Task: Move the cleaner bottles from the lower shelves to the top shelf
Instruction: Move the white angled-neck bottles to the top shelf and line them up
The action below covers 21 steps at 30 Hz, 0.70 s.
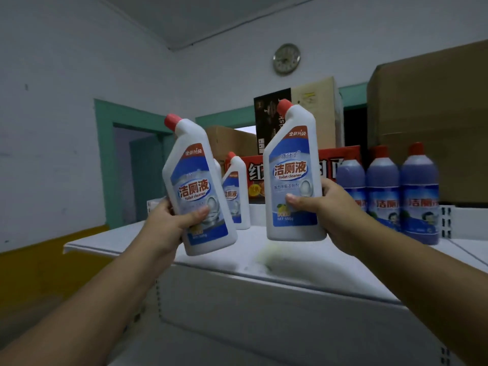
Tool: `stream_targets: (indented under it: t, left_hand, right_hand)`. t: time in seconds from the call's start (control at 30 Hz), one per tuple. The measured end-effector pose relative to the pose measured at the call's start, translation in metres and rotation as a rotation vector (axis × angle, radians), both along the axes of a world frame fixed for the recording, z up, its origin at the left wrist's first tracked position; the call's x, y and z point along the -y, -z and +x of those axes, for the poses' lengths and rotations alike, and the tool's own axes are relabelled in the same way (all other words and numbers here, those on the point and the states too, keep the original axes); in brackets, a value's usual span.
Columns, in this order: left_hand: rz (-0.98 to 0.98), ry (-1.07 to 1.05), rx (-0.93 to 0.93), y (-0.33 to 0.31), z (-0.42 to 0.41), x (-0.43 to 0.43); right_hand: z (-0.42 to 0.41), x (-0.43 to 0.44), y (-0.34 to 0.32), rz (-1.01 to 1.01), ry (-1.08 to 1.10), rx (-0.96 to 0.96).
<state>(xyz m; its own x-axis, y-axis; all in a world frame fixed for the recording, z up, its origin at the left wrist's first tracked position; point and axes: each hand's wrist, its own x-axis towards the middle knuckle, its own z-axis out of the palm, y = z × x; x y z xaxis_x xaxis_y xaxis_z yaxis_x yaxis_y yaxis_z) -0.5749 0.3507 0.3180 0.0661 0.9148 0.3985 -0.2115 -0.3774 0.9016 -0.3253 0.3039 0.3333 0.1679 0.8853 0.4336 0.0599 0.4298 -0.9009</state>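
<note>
I hold two white toilet cleaner bottles with red caps above the white top shelf [303, 262]. My left hand [169, 220] grips the left bottle [195, 180], which tilts to the left and hangs just over the shelf's front edge. My right hand [324, 210] grips the right bottle [293, 167], which is upright, its base just above the shelf. Another white cleaner bottle [237, 191] stands on the shelf behind, between the two. Three blue cleaner bottles [383, 186] with red caps stand in a row at the right.
A red printed carton [340, 157] and several cardboard boxes, including a large one [433, 114], stand at the back of the shelf. A yellowish stain [269, 256] marks the shelf surface. A green-framed doorway [132, 167] is at the left, a wall clock [286, 58] above.
</note>
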Motion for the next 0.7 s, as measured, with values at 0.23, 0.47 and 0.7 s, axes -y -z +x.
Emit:
stream_targets:
  t: [0.23,0.47,0.7]
  left_hand:
    - [-0.028,-0.014,-0.051,-0.002,0.015,-0.105]
    - [-0.017,0.068,-0.212,0.01,0.036,-0.187]
    - [0.028,0.149,-0.309,0.026,0.048,-0.225]
  right_hand:
    - [0.002,-0.079,-0.017,-0.043,0.057,0.046]
    - [-0.008,-0.148,0.0,-0.125,0.18,0.087]
    - [-0.013,-0.199,0.025,-0.132,0.277,0.178]
